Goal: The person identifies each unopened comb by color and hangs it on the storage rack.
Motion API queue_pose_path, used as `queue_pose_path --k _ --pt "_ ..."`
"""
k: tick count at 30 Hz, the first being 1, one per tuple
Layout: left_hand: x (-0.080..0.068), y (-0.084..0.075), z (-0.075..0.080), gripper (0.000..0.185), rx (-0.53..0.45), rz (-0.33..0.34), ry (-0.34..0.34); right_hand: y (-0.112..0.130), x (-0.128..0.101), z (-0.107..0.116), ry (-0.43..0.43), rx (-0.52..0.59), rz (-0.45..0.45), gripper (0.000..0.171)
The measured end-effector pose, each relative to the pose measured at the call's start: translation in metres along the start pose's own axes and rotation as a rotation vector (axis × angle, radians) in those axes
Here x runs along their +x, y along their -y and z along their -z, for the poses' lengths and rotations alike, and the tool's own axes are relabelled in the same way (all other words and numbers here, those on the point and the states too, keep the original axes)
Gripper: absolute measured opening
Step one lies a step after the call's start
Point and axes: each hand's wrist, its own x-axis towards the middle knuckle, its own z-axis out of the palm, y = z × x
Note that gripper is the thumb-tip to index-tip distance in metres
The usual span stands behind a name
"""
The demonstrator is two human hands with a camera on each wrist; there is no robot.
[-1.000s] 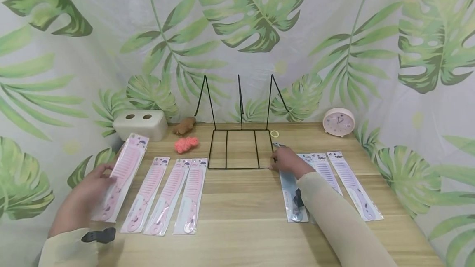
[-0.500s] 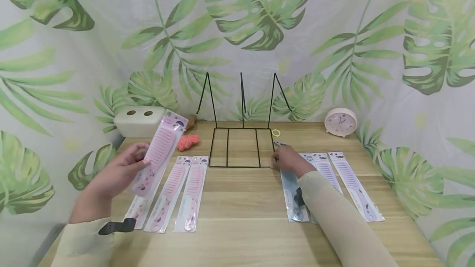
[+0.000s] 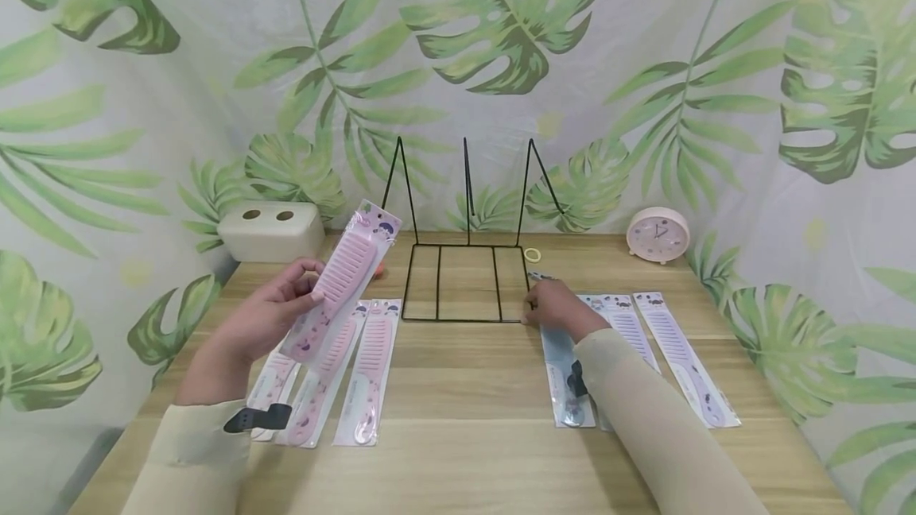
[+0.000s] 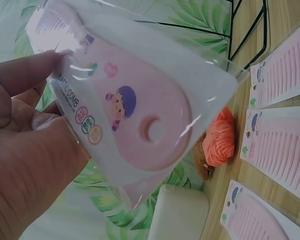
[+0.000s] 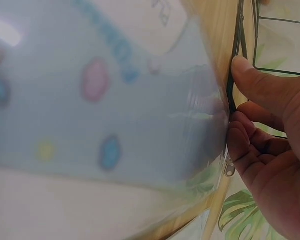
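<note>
Pinching a packaged pink comb [image 3: 342, 287] between thumb and fingers, the left hand [image 3: 259, 323] holds it tilted in the air, header card uppermost. Directly below the grip, three more pink combs [image 3: 372, 364] lie flat on the wooden table [image 3: 472, 427]. Beyond the lifted comb's top stands the black wire rack [image 3: 465, 276]. Right hand [image 3: 556, 310]: thumb and curled fingers grip the rack's front right corner, the hand lying over a blue comb pack [image 3: 565, 388]; purple comb packs [image 3: 687, 360] lie just outboard.
</note>
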Motion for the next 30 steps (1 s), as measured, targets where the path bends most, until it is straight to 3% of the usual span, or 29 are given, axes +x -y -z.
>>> queue_pose_path --k 7,12,16,19,25,30 --pt "0.003 -0.001 0.000 0.025 0.043 0.047 -0.050 0.004 -0.001 0.003 0.005 0.012 -0.029 0.046" --pt "0.018 0.005 -0.009 0.027 0.001 0.125 -0.130 0.004 -0.001 0.002 0.015 0.026 -0.042 0.048" --pt "0.044 0.008 -0.022 0.030 -0.056 0.201 -0.234 0.003 -0.001 0.001 0.014 0.029 -0.037 0.048" --pt "0.069 0.006 -0.028 0.034 -0.073 0.223 -0.305 0.002 0.000 0.001 0.009 0.029 -0.038 0.048" --pt "0.114 0.005 -0.029 0.042 -0.089 0.272 -0.388 0.002 0.001 -0.001 0.008 0.050 -0.063 0.047" --pt "0.144 0.016 -0.029 0.038 -0.094 0.309 -0.468 0.001 -0.002 -0.003 -0.003 0.069 -0.069 0.046"
